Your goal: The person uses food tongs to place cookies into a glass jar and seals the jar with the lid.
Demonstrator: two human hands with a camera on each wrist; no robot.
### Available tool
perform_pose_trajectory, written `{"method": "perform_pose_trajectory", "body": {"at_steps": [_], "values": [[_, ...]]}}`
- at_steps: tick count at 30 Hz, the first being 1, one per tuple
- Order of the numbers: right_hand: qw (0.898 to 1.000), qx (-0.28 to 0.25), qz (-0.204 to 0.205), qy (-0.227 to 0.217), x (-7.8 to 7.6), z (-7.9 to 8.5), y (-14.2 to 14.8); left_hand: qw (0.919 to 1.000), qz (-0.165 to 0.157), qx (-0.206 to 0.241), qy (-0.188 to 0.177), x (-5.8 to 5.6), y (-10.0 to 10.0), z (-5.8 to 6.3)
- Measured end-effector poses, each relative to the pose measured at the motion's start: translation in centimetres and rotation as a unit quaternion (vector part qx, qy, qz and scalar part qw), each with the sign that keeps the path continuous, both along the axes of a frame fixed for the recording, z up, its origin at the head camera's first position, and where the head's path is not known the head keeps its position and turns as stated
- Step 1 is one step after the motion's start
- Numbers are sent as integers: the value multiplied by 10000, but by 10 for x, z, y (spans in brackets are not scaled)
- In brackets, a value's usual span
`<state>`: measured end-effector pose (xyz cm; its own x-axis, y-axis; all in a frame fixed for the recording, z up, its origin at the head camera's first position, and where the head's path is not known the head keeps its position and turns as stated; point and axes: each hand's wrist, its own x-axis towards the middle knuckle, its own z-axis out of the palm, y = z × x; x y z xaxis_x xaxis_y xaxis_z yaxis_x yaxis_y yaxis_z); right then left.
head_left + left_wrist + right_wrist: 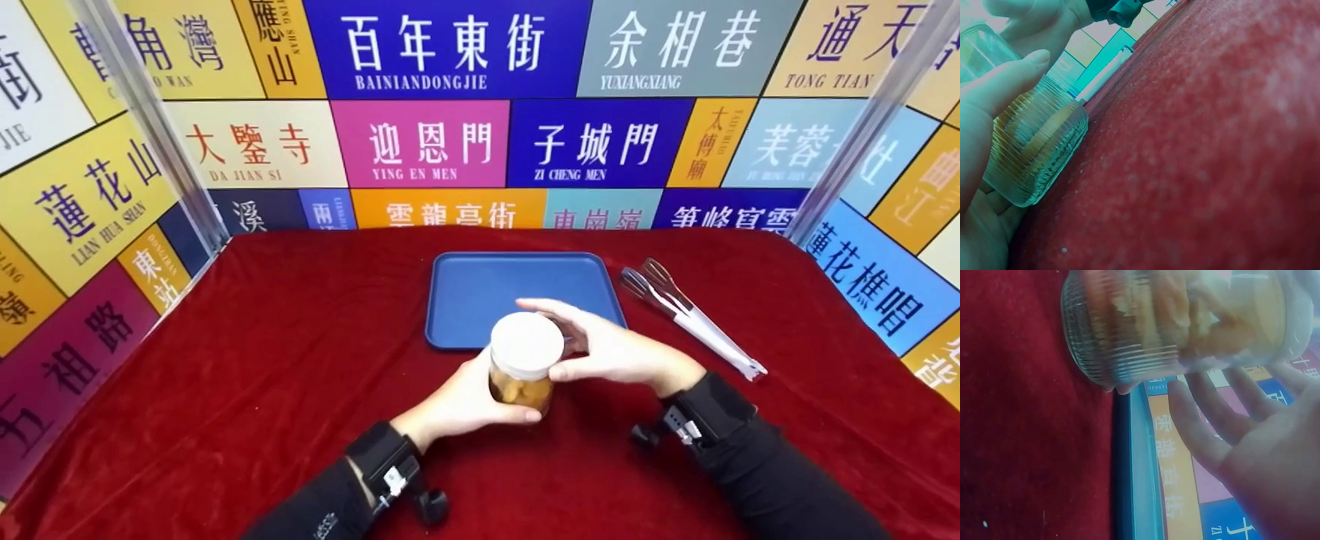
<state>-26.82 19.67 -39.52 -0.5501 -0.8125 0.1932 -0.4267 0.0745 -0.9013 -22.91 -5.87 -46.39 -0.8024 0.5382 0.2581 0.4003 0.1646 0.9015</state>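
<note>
A clear ribbed jar (523, 390) with a white lid (527, 343) stands in front of the tray in the head view. My left hand (465, 397) grips its side, the thumb across the near face. Orange-brown pieces show through the wall of the jar (1140, 332) in the right wrist view; I cannot tell their kind. My right hand (615, 349) is beside the lid, thumb near the rim and fingers spread loosely behind it. In the left wrist view the jar (1044, 140) is tilted in the picture, its base close to the red cloth.
Behind the jar lies a blue rectangular tray (517, 281). To its right, white-handled metal tongs (697, 322) lie on the red cloth (300, 360). Panels with printed characters (420, 142) surround the table's back and sides, with clear posts (180, 150) at the back corners.
</note>
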Motion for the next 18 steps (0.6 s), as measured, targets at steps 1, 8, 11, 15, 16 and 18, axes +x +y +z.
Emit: {"method": "perform_pose_trajectory", "body": {"at_steps": [1,8,11,15,16,18], "values": [[10000,-12,34,-11,-1,0,0,10000,-4,8,12,0,0,0],[9999,-35,34,100,-1,-3,-1,9999,-34,82,-57,1,-1,-2],[9999,-69,3,128,-1,-4,-2,9999,-47,99,-67,1,0,-2],[9995,-38,-214,223,0,-4,-4,9998,-92,152,-55,1,0,0],[9991,-6,-319,285,1,-3,-5,9998,-104,176,-54,1,0,1],[9972,105,-596,437,4,-1,-7,9996,-137,228,-58,0,0,3]]}}
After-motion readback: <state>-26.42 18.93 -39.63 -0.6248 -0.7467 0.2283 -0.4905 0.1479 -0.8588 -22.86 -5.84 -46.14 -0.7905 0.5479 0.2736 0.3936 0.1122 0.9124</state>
